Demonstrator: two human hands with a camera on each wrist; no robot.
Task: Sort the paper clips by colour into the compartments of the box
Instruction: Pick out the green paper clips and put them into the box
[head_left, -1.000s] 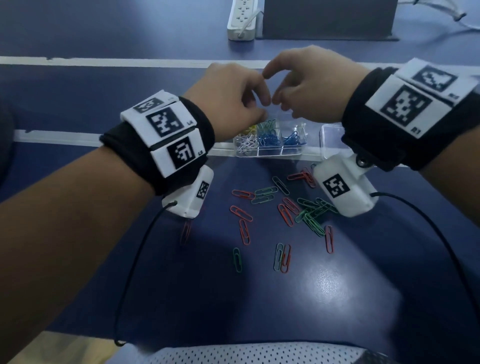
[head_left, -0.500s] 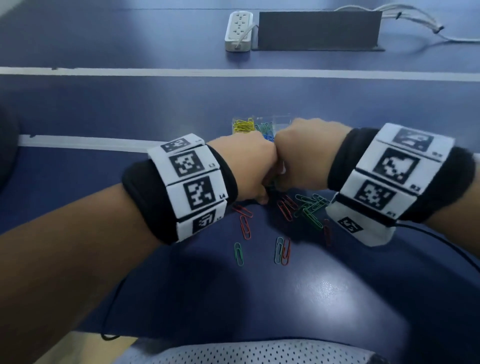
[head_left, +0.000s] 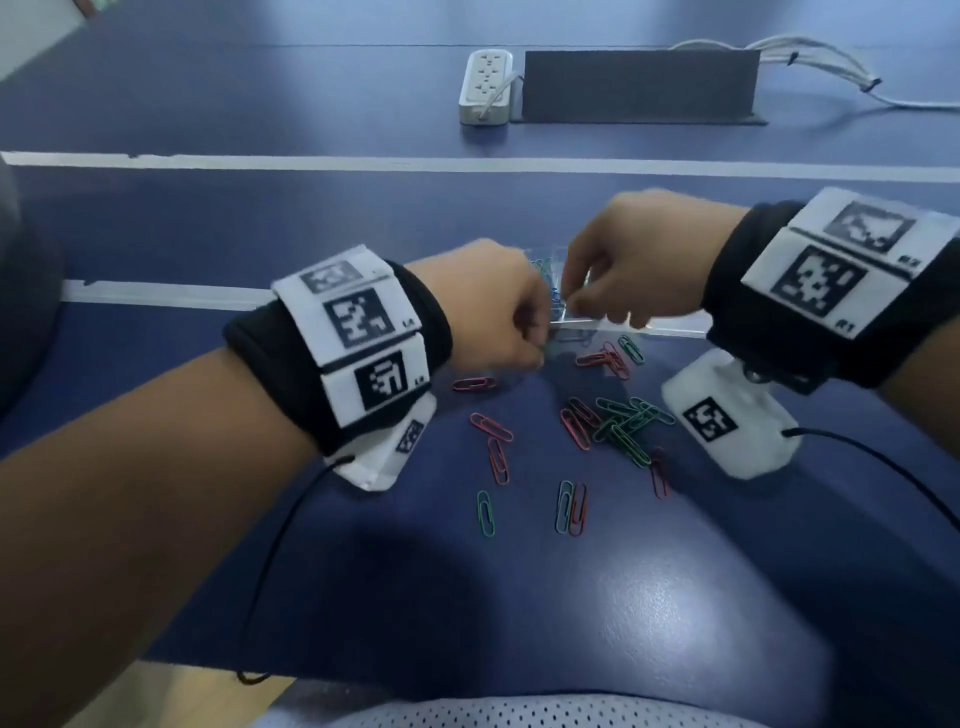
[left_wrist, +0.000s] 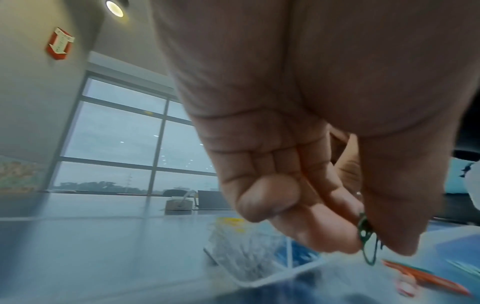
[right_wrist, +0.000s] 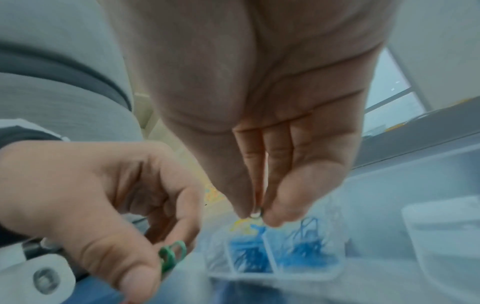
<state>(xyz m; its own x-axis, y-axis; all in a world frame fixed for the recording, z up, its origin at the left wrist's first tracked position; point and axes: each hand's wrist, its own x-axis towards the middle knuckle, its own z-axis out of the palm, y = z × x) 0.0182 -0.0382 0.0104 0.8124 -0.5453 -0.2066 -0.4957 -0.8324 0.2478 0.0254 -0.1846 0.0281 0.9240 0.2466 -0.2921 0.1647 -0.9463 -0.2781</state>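
Observation:
Both hands meet just in front of the clear compartment box (head_left: 566, 325), which they largely hide in the head view. My left hand (head_left: 540, 353) pinches green paper clips (left_wrist: 366, 232) between thumb and curled fingers, low over the table. My right hand (head_left: 574, 306) pinches one small clip (right_wrist: 257, 212) at its fingertips above the box (right_wrist: 285, 273); its colour is unclear. Blue clips (right_wrist: 298, 257) fill two compartments, and yellow clips (left_wrist: 231, 222) lie further back. Several loose red and green clips (head_left: 618, 421) are scattered on the blue table towards me.
A second clear container (right_wrist: 441, 226) stands to the right of the box. At the table's far edge lie a white power strip (head_left: 485, 85), a dark panel (head_left: 639, 85) and white cables (head_left: 831, 67). Black wrist-camera cords (head_left: 909, 478) trail over the table.
Half a second ago both hands were pressed together low over the loose clips. They have since risen and moved to the box's front edge, each pinching clips.

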